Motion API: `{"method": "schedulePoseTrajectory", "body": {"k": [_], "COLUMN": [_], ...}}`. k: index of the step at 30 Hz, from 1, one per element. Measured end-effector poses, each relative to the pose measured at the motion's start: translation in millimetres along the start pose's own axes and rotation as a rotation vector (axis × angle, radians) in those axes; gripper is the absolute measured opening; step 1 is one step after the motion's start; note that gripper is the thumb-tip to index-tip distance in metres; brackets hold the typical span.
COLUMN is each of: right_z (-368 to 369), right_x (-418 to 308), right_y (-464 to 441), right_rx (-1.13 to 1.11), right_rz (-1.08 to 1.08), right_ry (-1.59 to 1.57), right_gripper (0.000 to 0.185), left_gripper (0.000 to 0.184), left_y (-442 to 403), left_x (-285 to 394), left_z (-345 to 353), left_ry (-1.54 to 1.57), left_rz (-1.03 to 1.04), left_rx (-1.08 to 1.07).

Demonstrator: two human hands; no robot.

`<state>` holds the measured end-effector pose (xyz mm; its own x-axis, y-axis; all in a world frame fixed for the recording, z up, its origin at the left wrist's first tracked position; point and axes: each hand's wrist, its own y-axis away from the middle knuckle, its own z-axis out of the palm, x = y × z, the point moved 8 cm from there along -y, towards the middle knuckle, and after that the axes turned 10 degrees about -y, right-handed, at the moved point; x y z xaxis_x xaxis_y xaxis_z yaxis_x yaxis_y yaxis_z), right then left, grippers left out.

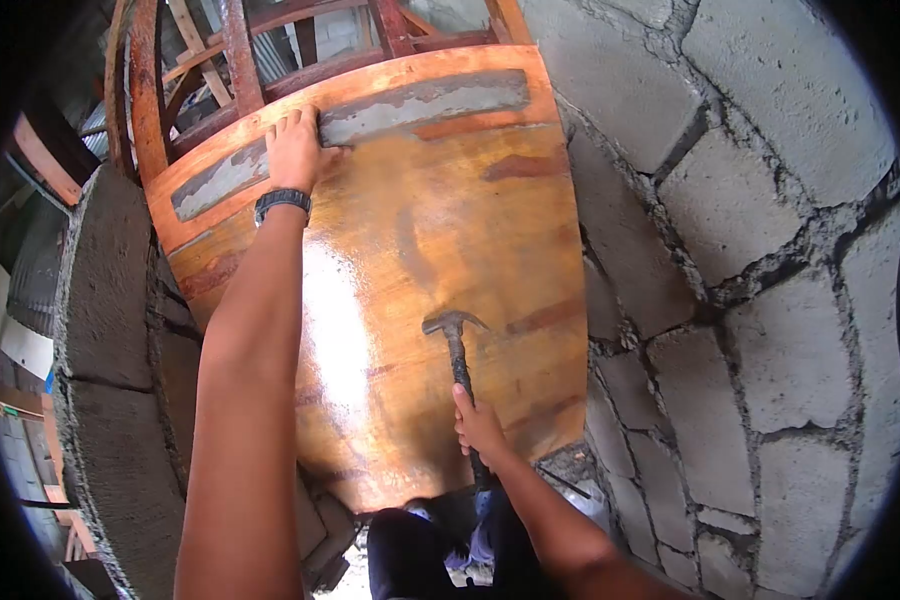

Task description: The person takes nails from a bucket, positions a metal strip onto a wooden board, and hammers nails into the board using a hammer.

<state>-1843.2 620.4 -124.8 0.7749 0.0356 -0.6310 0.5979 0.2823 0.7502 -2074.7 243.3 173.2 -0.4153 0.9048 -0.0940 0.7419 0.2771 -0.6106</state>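
My left hand [295,152], with a dark watch [282,203] on its wrist, rests near the upper edge of a large varnished wooden panel [450,240]. Its fingers reach over a grey strip [425,108] set across the panel's top, and the thumb points out to the right. Lower down, my right hand [480,430] is wrapped round the dark handle of a claw hammer [455,345]. The hammer's head is up, in front of the panel's lower middle; I cannot tell whether it touches the wood.
A rough concrete block wall [730,260] rises close on the right. Another block wall [110,300] stands on the left. Reddish wooden slats [240,60] stand behind the panel's top. My legs [420,560] are below the panel, with rubble on the ground beside them.
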Motion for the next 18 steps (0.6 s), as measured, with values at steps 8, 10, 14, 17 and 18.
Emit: {"method": "schedulePoseTrajectory", "body": {"k": [8, 10, 14, 17, 18], "right_z": [-83, -124, -190, -234, -252], "right_x": [1, -9, -26, -18, -11], "right_y": [103, 137, 241, 309, 333], "right_rx": [0.092, 0.136, 0.25, 0.27, 0.265], "right_rz": [0.11, 0.078, 0.168, 0.274, 0.369], "right_ry": [0.111, 0.249, 0.537, 0.68, 0.753], "right_gripper": [0.058, 0.061, 0.072, 0.075, 0.075], "left_gripper": [0.082, 0.086, 0.056, 0.042, 0.039], "left_y": [-10, -1, 117, 192, 190], "left_x": [-12, -1, 71, 136, 147], "left_z": [22, -11, -126, -242, -291], "left_ry": [0.045, 0.455, 0.94, 1.541, 1.592], "left_rz": [0.042, 0.01, -0.394, -0.504, -0.435], "left_rx": [-0.149, -0.096, -0.521, -0.907, -0.93]}}
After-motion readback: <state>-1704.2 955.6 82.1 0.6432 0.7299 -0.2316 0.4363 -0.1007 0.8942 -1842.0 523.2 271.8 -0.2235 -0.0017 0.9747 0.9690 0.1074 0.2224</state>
